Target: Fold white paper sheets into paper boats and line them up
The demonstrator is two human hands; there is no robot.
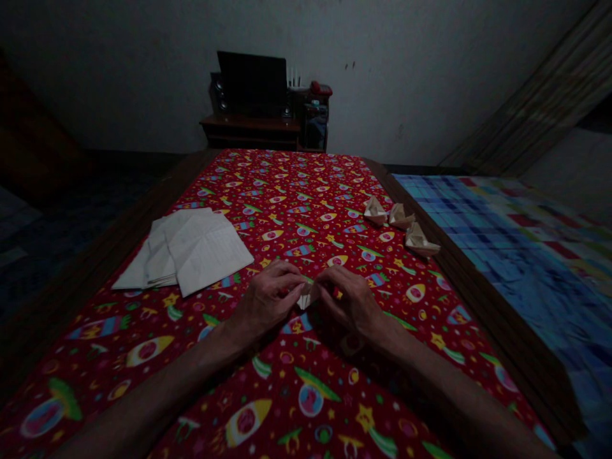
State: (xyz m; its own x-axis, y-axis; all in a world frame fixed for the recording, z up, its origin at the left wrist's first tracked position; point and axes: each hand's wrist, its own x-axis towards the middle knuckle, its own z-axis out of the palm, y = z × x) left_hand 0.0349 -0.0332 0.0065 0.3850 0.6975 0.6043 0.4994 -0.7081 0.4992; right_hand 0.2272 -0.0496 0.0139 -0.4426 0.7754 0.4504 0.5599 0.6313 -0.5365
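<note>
Between my two hands, just above the red patterned cloth (pixel 306 357), is a small piece of folded paper (pixel 305 299). My left hand (pixel 273 290) pinches its left side with thumb and fingertips. On the other side my right hand (pixel 348 296) grips it in the same way. Fingers cover most of the paper, so its full shape is hidden. Several creased paper sheets (pixel 208 245) lie in a loose pile to the left. Three folded paper boats (pixel 375 211) sit in a slanting row near the right edge of the cloth.
The cloth covers a table with dark wooden edges (pixel 516 344). Beyond its far end stand a monitor (pixel 252 85) on a low cabinet (pixel 251 131) and a red telephone (pixel 320 88). To the right is a bed with a blue checked sheet (pixel 459 236).
</note>
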